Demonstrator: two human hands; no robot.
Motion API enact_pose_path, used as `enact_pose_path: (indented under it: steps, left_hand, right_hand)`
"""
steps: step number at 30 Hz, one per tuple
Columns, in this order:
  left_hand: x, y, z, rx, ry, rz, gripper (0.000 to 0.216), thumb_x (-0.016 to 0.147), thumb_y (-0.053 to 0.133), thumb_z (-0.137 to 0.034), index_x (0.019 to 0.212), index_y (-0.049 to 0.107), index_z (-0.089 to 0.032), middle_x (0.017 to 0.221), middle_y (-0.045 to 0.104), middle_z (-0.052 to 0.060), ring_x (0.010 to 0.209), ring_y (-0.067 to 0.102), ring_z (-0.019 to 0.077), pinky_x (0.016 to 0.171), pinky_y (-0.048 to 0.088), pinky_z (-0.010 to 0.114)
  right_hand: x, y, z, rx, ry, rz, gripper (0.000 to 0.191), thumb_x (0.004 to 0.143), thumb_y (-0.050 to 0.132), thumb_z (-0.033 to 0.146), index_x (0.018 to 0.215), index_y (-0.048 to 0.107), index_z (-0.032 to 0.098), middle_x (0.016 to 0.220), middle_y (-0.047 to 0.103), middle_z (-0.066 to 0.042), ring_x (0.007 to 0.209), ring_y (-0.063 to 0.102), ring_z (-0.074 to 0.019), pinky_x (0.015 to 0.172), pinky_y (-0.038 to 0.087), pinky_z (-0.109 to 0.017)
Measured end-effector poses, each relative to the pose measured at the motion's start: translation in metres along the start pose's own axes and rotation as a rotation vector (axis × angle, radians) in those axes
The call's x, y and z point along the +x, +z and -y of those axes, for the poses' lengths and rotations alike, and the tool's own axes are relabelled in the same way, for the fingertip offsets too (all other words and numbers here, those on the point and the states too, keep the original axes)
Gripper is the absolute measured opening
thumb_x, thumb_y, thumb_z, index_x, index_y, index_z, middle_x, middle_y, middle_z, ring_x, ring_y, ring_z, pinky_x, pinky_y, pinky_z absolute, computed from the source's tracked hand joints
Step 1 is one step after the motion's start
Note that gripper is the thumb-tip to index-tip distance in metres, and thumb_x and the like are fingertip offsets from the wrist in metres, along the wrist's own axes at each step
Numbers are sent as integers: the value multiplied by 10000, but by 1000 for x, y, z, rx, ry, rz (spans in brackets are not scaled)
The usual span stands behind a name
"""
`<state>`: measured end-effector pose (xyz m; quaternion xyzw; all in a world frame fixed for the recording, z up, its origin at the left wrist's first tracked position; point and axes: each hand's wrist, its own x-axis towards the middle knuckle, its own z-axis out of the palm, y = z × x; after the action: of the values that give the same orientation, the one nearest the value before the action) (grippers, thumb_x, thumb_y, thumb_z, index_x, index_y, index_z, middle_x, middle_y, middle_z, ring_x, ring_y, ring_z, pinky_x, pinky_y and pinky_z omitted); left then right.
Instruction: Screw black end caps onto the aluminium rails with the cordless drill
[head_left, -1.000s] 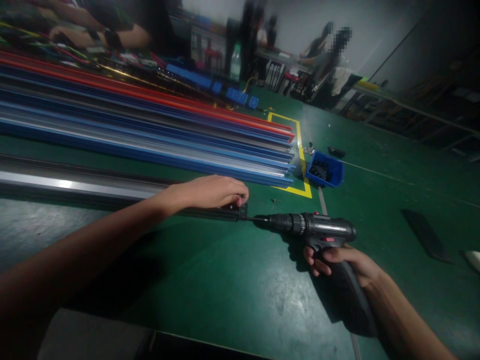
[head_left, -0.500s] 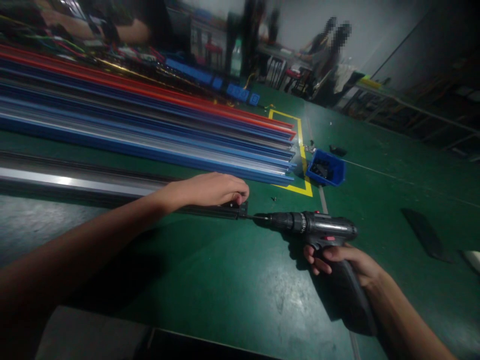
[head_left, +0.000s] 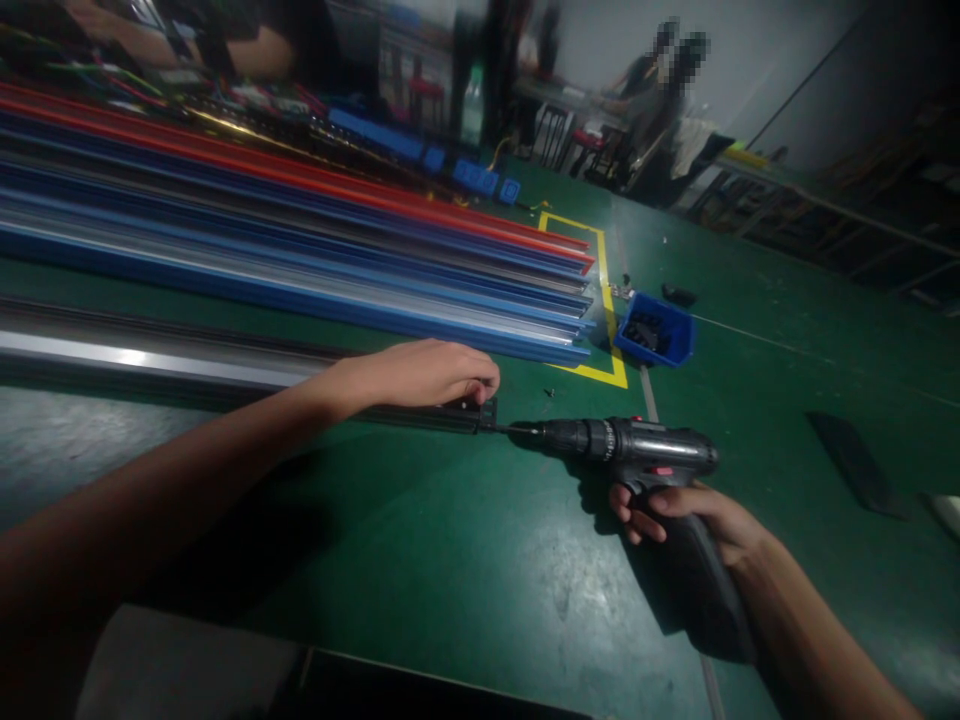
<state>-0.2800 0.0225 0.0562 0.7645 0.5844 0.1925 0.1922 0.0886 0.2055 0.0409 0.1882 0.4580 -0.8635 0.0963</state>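
In the head view, the right hand has its grip wrapped round a drill, bit at the end of the dark rail on the counter. The left hand covers that end, its grip hidden. This joint seems unfinished.

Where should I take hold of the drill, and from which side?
Probably best: the drill's pistol handle, from the lower right. The handle slants down and right from the body, while the bit points left toward the dark rail's end, so that side avoids it. The right grip wraps it there.
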Motion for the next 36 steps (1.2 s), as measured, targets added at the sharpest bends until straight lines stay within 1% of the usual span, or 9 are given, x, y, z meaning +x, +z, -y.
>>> enact_pose_path:
  steps: [5, 10, 15, 22, 28, 36]
  left_hand:
    - [0, 0, -1, 4, -7, 6, 217, 968, 484, -192, 1010, 681, -271, 1005, 705, -21, 896, 640, 144, 776, 420, 257]
    - [-1, -1, -1, -9, 1, 0, 231, 959, 483, -186, 992, 698, -263, 968, 704, -24, 859, 635, 134, 756, 418, 256]
    - [0, -1, -1, -7, -8, -1, 218, 953, 494, -184, 996, 689, -272, 990, 710, -26, 891, 646, 143, 776, 426, 258]
    - [1, 0, -1, 2, -8, 14, 228, 969, 473, -190, 1003, 687, -261, 989, 708, -14, 882, 639, 144, 775, 420, 253]
    - [0, -1, -1, -13, 7, 8, 241, 973, 460, -201, 994, 695, -249, 982, 713, -3, 866, 637, 142, 765, 418, 249]
    - [0, -1, -1, -14, 10, 0, 230, 956, 470, -182, 983, 689, -246, 964, 709, -5, 845, 630, 136, 742, 411, 240]
  right_hand:
    - [-1, 1, 0, 1, 10, -25, 281, 861, 750, 214, 1104, 758, 74, 1013, 738, -117, 677, 629, -109, 839, 589, -335]
    - [-2, 1, 1, 5, 25, -20, 277, 868, 754, 224, 1113, 758, 95, 1018, 735, -104, 688, 621, -106, 840, 577, -321]
    - [-1, -1, -1, 5, 12, -4, 280, 868, 746, 217, 1112, 752, 81, 1015, 730, -112, 682, 624, -109, 841, 581, -337]
    - [0, 1, 0, 3, 6, 13, 266, 864, 732, 207, 1090, 753, 68, 982, 722, -104, 650, 594, -94, 825, 579, -321]
    - [1, 3, 0, 1, 1, -5, 243, 854, 736, 210, 1057, 757, 78, 920, 711, -81, 606, 567, -82, 774, 577, -295]
    - [0, 2, 0, -7, 1, -12, 234, 841, 731, 201, 1037, 770, 79, 890, 706, -68, 596, 547, -71, 740, 569, -266]
